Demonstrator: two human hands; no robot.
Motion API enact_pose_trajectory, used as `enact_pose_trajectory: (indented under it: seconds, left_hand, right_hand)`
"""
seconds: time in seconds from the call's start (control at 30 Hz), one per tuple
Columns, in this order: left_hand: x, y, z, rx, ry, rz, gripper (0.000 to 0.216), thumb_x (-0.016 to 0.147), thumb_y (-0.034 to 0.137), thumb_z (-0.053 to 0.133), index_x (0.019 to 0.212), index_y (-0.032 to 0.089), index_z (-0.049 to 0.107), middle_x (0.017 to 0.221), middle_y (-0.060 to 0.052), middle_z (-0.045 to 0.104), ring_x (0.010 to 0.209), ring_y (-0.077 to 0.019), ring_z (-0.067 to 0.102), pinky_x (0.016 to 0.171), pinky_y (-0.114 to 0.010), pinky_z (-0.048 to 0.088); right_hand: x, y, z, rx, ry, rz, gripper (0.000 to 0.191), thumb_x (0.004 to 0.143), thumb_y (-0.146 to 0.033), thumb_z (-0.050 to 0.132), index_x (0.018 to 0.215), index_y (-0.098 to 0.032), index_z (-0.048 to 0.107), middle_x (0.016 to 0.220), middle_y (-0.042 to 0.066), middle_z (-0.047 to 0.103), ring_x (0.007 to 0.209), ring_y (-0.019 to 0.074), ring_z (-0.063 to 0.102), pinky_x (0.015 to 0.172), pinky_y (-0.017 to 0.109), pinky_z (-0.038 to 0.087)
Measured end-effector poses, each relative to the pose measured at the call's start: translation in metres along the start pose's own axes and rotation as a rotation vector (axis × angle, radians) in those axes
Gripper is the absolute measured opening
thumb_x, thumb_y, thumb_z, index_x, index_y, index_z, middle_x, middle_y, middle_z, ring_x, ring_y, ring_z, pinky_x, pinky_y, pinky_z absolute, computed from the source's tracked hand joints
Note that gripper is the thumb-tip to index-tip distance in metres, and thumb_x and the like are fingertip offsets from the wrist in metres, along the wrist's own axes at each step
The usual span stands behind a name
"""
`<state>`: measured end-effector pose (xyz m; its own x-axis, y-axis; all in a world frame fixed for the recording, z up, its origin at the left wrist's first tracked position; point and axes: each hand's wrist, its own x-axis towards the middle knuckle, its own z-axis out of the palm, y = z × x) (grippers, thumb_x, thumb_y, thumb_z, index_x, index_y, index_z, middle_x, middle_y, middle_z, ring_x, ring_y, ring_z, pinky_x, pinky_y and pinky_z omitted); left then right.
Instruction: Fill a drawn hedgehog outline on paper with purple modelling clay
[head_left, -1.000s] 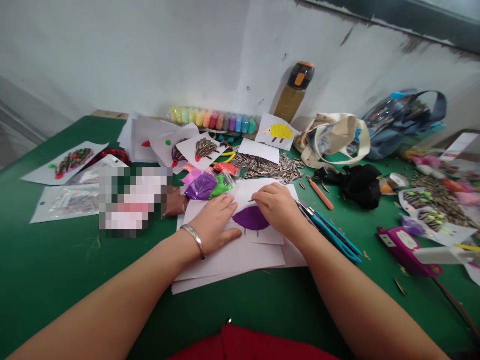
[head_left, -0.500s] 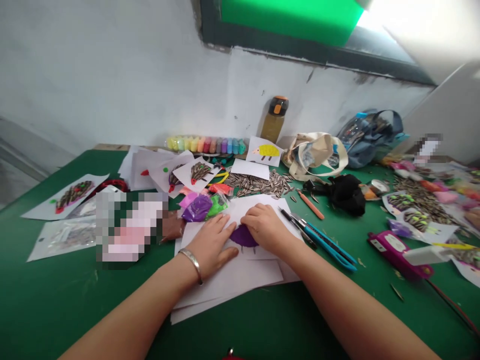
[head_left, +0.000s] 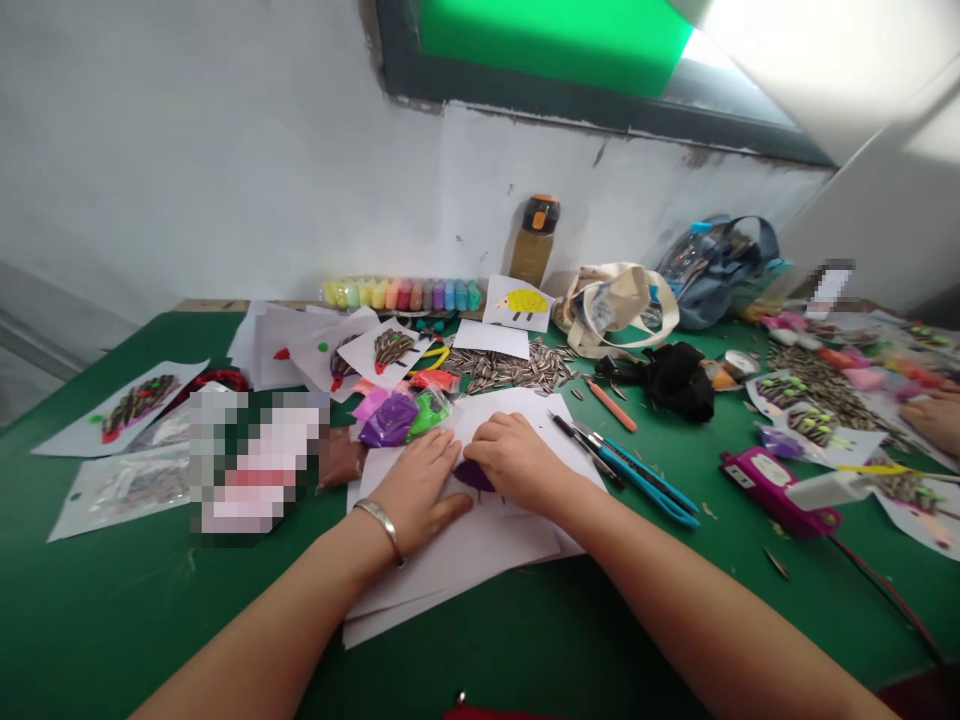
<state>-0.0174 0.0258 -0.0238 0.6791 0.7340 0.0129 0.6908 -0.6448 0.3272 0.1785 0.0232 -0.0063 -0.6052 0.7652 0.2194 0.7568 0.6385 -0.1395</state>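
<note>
Bent over a purple clay patch [head_left: 478, 478] on white paper, my right hand [head_left: 517, 455] has its fingers drawn together and pressed to the patch's upper part. Short drawn legs show below the patch; the rest of it is covered by my hand. My left hand [head_left: 420, 488], with a silver bangle at the wrist, lies flat on the paper stack [head_left: 442, 580], fingers stretched toward the patch's left side. Just beyond it are a bag of purple clay [head_left: 388, 420] and a bag of green clay [head_left: 429, 412].
Striped sunflower seeds [head_left: 517, 368] are heaped behind the paper. Blue tweezers [head_left: 652, 485], an orange tool [head_left: 611, 405] and a magenta glue gun [head_left: 776, 490] lie to the right. Seed-covered hedgehog pictures [head_left: 142, 405] are at left. Another person's hand [head_left: 934, 420] shows at far right.
My right hand has shifted slightly left and covers more of the purple patch. My left hand stays flat on the paper. The view has turned a little to the right.
</note>
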Motion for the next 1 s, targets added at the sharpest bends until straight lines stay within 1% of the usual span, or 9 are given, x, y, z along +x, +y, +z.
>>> enact_pose_trajectory:
  seconds: [0.13, 0.23, 0.3, 0.43, 0.57, 0.63, 0.77, 0.83, 1.0]
  left_hand:
    - [0.0, -0.001, 0.001, -0.001, 0.038, 0.031, 0.063, 0.081, 0.042, 0.061, 0.135, 0.014, 0.044, 0.143, -0.019, 0.044, 0.134, -0.0348, 0.036, 0.11, -0.054, 0.03]
    - [-0.001, -0.003, 0.002, 0.007, 0.05, 0.041, 0.062, 0.082, 0.043, 0.06, 0.135, 0.014, 0.045, 0.143, -0.019, 0.044, 0.134, -0.0349, 0.036, 0.11, -0.054, 0.03]
    - [-0.001, -0.004, 0.003, 0.024, 0.048, 0.051, 0.06, 0.084, 0.044, 0.058, 0.134, 0.013, 0.047, 0.143, -0.019, 0.044, 0.134, -0.0351, 0.035, 0.109, -0.053, 0.031]
    - [-0.001, -0.004, 0.003, 0.063, 0.04, 0.057, 0.057, 0.086, 0.043, 0.054, 0.135, 0.014, 0.048, 0.144, -0.019, 0.042, 0.135, -0.0367, 0.034, 0.108, -0.055, 0.031]
    - [-0.001, 0.001, -0.001, 0.101, -0.007, 0.05, 0.056, 0.089, 0.041, 0.049, 0.136, 0.011, 0.049, 0.145, -0.021, 0.04, 0.135, -0.039, 0.032, 0.108, -0.056, 0.029]
    - [-0.001, 0.003, -0.003, 0.117, -0.024, 0.047, 0.056, 0.09, 0.041, 0.048, 0.136, 0.009, 0.048, 0.145, -0.023, 0.039, 0.135, -0.0401, 0.031, 0.108, -0.057, 0.029]
    - [-0.001, 0.004, -0.003, 0.13, -0.031, 0.045, 0.057, 0.091, 0.041, 0.046, 0.138, 0.009, 0.046, 0.146, -0.024, 0.037, 0.135, -0.0401, 0.031, 0.108, -0.057, 0.029]
    - [-0.002, 0.003, -0.001, 0.126, -0.018, 0.05, 0.057, 0.092, 0.041, 0.045, 0.139, 0.011, 0.044, 0.146, -0.023, 0.037, 0.135, -0.0391, 0.031, 0.108, -0.057, 0.029]
    - [-0.001, 0.0, 0.003, 0.138, 0.0, 0.075, 0.053, 0.092, 0.042, 0.044, 0.137, 0.013, 0.048, 0.146, -0.02, 0.039, 0.135, -0.0384, 0.031, 0.108, -0.056, 0.029]
  right_hand:
    - [0.002, -0.002, -0.001, -0.007, 0.011, 0.024, 0.016, 0.091, -0.02, 0.052, 0.089, -0.022, 0.068, 0.082, 0.003, 0.064, 0.083, 0.0185, 0.046, 0.07, 0.033, 0.025]
    - [-0.001, -0.002, -0.004, -0.011, 0.002, 0.014, 0.014, 0.089, -0.02, 0.054, 0.086, -0.021, 0.067, 0.081, 0.003, 0.064, 0.082, 0.0178, 0.047, 0.071, 0.032, 0.026]
    - [-0.008, 0.002, -0.008, -0.002, 0.016, 0.038, 0.015, 0.089, -0.018, 0.055, 0.084, -0.021, 0.068, 0.082, 0.003, 0.064, 0.083, 0.0174, 0.048, 0.072, 0.031, 0.028]
    - [-0.034, 0.017, -0.015, 0.081, 0.158, 0.204, 0.02, 0.088, -0.012, 0.053, 0.089, -0.022, 0.07, 0.084, 0.004, 0.067, 0.084, 0.0178, 0.053, 0.076, 0.031, 0.034]
    - [-0.056, 0.021, -0.011, 0.216, 0.267, 0.349, 0.019, 0.088, -0.013, 0.053, 0.087, -0.02, 0.07, 0.084, 0.004, 0.067, 0.083, 0.0175, 0.056, 0.077, 0.03, 0.04]
    - [-0.06, 0.017, -0.006, 0.254, 0.264, 0.338, 0.019, 0.087, -0.012, 0.053, 0.088, -0.019, 0.07, 0.084, 0.005, 0.067, 0.083, 0.0174, 0.056, 0.077, 0.029, 0.041]
    - [-0.061, 0.007, -0.002, 0.262, 0.133, 0.203, 0.02, 0.085, -0.011, 0.054, 0.089, -0.02, 0.071, 0.082, 0.004, 0.066, 0.081, 0.0172, 0.055, 0.077, 0.029, 0.04]
    - [-0.061, 0.004, -0.002, 0.24, 0.089, 0.174, 0.02, 0.085, -0.012, 0.054, 0.088, -0.02, 0.071, 0.081, 0.004, 0.065, 0.08, 0.0173, 0.054, 0.076, 0.029, 0.039]
    - [-0.061, 0.003, -0.003, 0.198, 0.083, 0.173, 0.02, 0.086, -0.012, 0.05, 0.085, -0.018, 0.069, 0.079, 0.005, 0.062, 0.079, 0.0174, 0.05, 0.075, 0.03, 0.037]
